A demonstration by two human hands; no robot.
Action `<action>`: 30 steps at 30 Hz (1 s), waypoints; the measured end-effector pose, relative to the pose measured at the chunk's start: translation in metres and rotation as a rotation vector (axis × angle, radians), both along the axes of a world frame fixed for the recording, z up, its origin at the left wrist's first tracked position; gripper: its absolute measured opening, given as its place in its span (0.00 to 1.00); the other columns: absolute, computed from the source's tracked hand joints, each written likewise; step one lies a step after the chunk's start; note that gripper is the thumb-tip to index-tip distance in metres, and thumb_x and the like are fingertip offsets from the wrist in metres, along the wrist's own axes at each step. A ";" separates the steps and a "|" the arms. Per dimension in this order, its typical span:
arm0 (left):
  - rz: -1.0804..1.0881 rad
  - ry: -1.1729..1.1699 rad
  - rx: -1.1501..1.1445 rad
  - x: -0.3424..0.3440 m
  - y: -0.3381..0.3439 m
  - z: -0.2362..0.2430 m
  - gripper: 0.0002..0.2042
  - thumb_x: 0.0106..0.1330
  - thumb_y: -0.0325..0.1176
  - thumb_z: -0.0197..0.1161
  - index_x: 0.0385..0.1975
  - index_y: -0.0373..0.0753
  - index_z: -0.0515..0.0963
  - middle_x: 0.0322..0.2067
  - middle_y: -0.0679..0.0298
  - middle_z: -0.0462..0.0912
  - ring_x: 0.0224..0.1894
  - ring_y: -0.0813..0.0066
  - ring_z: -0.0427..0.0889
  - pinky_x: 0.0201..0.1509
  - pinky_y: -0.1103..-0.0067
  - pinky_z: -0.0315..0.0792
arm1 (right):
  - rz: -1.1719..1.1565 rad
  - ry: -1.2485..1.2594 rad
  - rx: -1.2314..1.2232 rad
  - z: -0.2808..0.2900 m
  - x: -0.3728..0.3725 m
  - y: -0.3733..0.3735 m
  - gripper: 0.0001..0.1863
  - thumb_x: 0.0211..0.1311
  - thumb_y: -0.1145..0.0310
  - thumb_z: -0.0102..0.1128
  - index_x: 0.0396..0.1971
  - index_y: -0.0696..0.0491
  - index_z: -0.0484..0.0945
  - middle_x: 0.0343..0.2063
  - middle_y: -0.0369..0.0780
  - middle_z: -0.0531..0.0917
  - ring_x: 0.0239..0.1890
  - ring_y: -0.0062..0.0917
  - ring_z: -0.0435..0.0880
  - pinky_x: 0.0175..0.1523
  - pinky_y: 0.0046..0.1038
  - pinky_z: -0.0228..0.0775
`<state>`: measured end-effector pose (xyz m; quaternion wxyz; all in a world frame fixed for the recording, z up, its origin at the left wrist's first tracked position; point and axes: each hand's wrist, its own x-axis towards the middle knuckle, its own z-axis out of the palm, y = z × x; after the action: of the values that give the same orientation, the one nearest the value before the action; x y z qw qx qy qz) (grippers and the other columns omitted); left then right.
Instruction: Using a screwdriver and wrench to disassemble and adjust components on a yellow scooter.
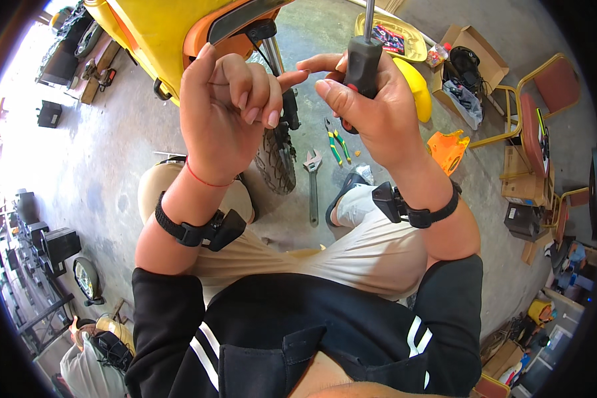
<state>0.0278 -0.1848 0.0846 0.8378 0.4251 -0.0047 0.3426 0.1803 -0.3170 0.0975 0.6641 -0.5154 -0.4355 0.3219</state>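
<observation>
My right hand (395, 123) is wrapped round the dark handle of a screwdriver (363, 63), whose metal shaft points up and away. Beside it at the left, my left hand (222, 113) is raised with the palm partly turned toward me. Its fingers are loosely bent and apart, the index finger reaching toward the right hand, and nothing shows in it. Beyond the left hand stands a yellow and orange vehicle (149, 30) with a knobbly black tyre (275, 162). Below the hands, an adjustable wrench (313, 189) and green-and-yellow pliers (337, 142) lie on the floor.
An orange plastic piece (448, 151) and a yellow curved part (418, 93) lie to the right. Further back are a yellow tray (414, 50) and an opened cardboard box (494, 56). A red-seated chair (530, 136) stands at far right. Dark parts (60, 249) line the left.
</observation>
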 end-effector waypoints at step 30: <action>0.100 0.421 0.484 0.004 0.002 -0.022 0.33 0.58 0.17 0.66 0.66 0.40 0.71 0.61 0.63 0.77 0.62 0.66 0.77 0.65 0.74 0.73 | -0.216 -0.278 -0.485 -0.021 0.033 0.005 0.23 0.55 0.58 0.81 0.40 0.57 0.78 0.29 0.35 0.82 0.31 0.16 0.80 0.39 0.24 0.75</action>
<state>0.0318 -0.1832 0.0623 0.6770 0.6731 0.1082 0.2771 0.2130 -0.3120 0.0770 0.4860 -0.7415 -0.3755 0.2703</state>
